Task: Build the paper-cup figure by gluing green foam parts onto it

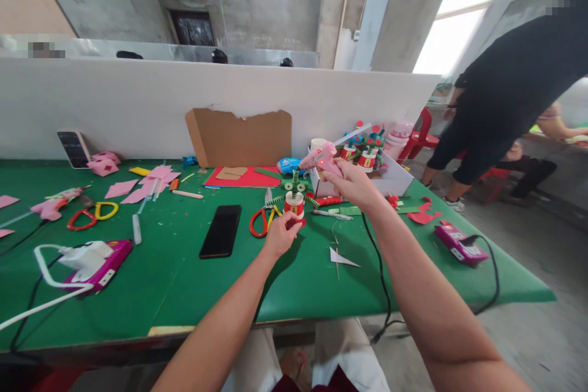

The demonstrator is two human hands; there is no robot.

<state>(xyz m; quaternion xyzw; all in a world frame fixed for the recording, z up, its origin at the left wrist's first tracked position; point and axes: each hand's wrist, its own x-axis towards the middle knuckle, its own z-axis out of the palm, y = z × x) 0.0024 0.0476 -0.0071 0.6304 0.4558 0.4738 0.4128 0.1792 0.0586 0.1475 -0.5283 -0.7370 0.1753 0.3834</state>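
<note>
My left hand [279, 236] is closed on the base of a small paper-cup figure [294, 202], which stands upright on the table. It has a red and white cup body, a green head with round eyes and coiled green arms. A pink hot glue gun [325, 158] is gripped in my right hand [353, 182], above and to the right of the figure. Its nozzle points left, a clear glue stick sticks out behind, and a small light glows on its side. Red- and yellow-handled scissors [258, 223] lie just left of the figure.
A black phone [220, 231] lies left of my hands. Behind the glue gun, a white box [390, 180] holds similar figures. Purple power strips [462, 245] sit at both sides, and a black cord [379, 257] hangs over the front edge. A person [500, 73] stands at the right.
</note>
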